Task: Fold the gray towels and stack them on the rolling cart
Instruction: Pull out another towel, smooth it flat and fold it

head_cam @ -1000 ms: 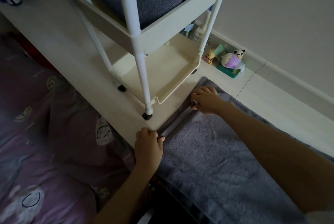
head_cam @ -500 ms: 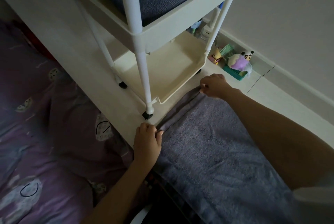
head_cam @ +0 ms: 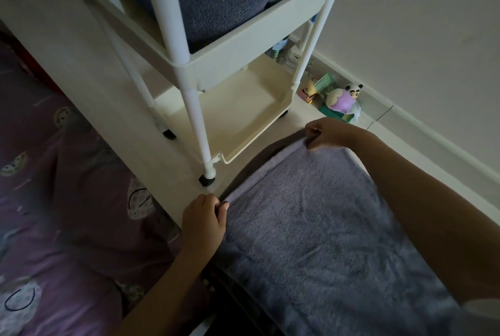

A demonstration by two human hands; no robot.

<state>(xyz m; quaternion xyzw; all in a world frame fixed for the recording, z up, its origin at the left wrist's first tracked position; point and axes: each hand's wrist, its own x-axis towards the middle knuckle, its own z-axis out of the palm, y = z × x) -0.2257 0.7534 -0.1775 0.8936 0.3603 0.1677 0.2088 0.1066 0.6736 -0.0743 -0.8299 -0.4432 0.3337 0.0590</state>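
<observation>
Two hands (head_cam: 203, 220) (head_cam: 328, 134) pinch towel (head_cam: 319, 227) corners; cart (head_cam: 243, 46) just beyond, toys (head_cam: 342, 98) near wall.

Left hand: my left hand (head_cam: 203, 220), fingers curled, pinches the towel (head_cam: 324, 232) at its near corner.
Right hand: my right hand (head_cam: 328, 132), knuckles up, pinches the far corner.
Arms: both reach forward, right further out.

Two bare forearms, hands without rings, pale short sleeve (head_cam: 484, 311) at right
</observation>
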